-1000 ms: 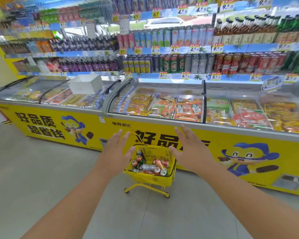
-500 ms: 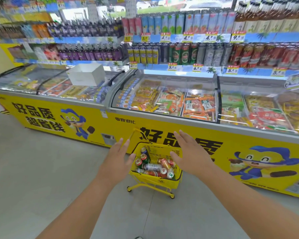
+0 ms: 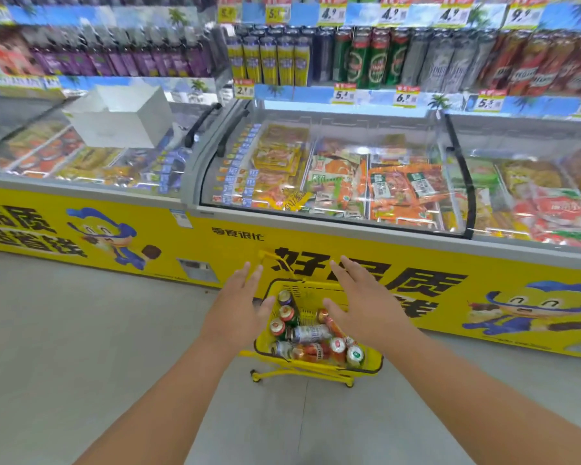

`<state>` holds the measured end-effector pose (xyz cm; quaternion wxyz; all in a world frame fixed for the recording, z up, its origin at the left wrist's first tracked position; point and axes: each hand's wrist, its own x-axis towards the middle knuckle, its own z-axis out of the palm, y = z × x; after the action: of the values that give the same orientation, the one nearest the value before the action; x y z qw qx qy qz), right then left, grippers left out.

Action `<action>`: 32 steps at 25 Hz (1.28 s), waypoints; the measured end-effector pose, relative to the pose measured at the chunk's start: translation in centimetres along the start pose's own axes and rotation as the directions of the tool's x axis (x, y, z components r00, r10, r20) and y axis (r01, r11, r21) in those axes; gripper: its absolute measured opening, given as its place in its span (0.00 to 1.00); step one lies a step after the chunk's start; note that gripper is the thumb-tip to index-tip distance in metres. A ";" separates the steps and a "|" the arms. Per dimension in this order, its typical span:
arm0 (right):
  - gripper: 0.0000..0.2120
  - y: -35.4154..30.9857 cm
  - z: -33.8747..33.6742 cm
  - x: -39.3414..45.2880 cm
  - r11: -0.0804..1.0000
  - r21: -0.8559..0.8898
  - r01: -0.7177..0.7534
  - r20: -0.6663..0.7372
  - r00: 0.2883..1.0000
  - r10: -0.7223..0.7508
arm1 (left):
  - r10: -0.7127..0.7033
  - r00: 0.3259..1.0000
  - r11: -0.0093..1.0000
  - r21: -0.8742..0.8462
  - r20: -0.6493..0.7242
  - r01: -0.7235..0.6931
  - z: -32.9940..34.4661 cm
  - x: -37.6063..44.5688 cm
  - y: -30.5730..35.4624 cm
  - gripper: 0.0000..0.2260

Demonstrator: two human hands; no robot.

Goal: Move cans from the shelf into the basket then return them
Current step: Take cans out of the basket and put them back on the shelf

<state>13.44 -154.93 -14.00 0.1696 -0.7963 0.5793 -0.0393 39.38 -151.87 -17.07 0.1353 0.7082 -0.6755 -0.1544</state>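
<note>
Two bare forearms reach forward over a smooth grey floor (image 3: 81, 347). Left hand (image 3: 237, 310): fingers straight and spread, holding nothing, above the basket's left edge. Right hand (image 3: 363, 307): fingers likewise extended and spread, empty, above the basket's right side.

Basket (image 3: 366, 365): yellow plastic, slotted walls, rectangular, on a small wheeled frame, standing on the floor just in front of the freezer. Its thin yellow handle (image 3: 275, 260) rises at the far side.

Cans (image 3: 311, 333): cylindrical metal, glossy, mixed red, green, silver and purple. About ten piled inside the basket; several stand or lean with round tops upward, one silver can lies on its side, long axis left to right.

Freezer (image 3: 215, 243): long yellow chest, printed black characters and cartoon figures, curved glass lids over bright foil packets.

White box (image 3: 125, 115): rests on the left lid.

Shelf (image 3: 366, 95): upright rows of tall cans, price tags along its edge.
</note>
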 end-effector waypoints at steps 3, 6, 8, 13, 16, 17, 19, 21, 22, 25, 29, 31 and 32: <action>0.36 0.9 1.0 3.3 1.000 0.006 -0.018 0.038 0.999 0.018 | -0.023 0.998 1.000 -0.018 0.055 0.024 1.8 2.8 -1.6 0.31; 0.36 2.3 2.6 6.7 1.000 0.017 -0.023 0.086 0.996 0.021 | -0.048 0.995 0.998 -0.030 0.085 0.051 4.1 5.2 -2.9 0.31; 0.36 3.3 3.9 8.6 1.000 0.017 -0.010 0.132 0.991 0.008 | -0.074 0.991 0.997 -0.029 0.109 0.078 5.5 6.6 -3.4 0.32; 0.35 5.8 8.1 13.4 1.000 0.013 0.025 0.194 0.981 -0.027 | -0.129 0.985 0.991 -0.029 0.111 0.133 10.0 9.3 -5.1 0.32; 0.35 7.6 11.6 15.7 1.000 0.018 0.015 0.224 0.974 -0.018 | -0.156 0.970 0.985 -0.038 0.186 0.166 13.9 10.1 -6.4 0.32; 0.35 8.1 12.9 16.4 1.000 0.010 0.013 0.237 0.971 -0.015 | -0.159 0.963 0.985 -0.039 0.216 0.171 15.4 10.3 -7.1 0.32; 0.36 9.0 15.9 17.6 1.000 -0.001 -0.005 0.265 0.964 0.005 | -0.164 0.945 0.983 -0.037 0.285 0.182 18.4 10.7 -8.6 0.33; 0.37 9.5 19.0 18.8 1.000 0.002 -0.022 0.280 0.960 0.020 | -0.159 0.928 0.982 -0.039 0.338 0.182 21.3 11.2 -10.3 0.34; 0.37 9.8 20.7 19.4 1.000 0.000 -0.023 0.293 0.956 0.022 | -0.158 0.919 0.983 -0.032 0.362 0.181 22.9 11.3 -11.2 0.33; 0.37 10.5 25.8 20.8 1.000 -0.012 -0.025 0.328 0.944 0.028 | -0.175 0.892 0.981 0.001 0.416 0.192 27.3 11.4 -13.5 0.32; 0.38 11.7 32.8 22.6 0.999 -0.041 0.018 0.367 0.930 -0.002 | -0.175 0.866 0.983 0.032 0.468 0.181 33.6 12.4 -15.8 0.33; 0.38 12.6 36.2 23.2 0.999 -0.033 0.012 0.400 0.917 0.002 | -0.185 0.835 0.981 0.051 0.518 0.186 36.8 12.7 -16.7 0.33; 0.38 13.0 37.9 23.4 0.999 -0.029 0.014 0.419 0.908 -0.001 | -0.189 0.819 0.981 0.069 0.541 0.181 38.3 12.7 -17.2 0.33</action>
<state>19.09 -171.89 -56.85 0.2774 -0.7909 0.5269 0.1409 40.22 -163.02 -59.47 -0.0829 0.6982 -0.6150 -0.3571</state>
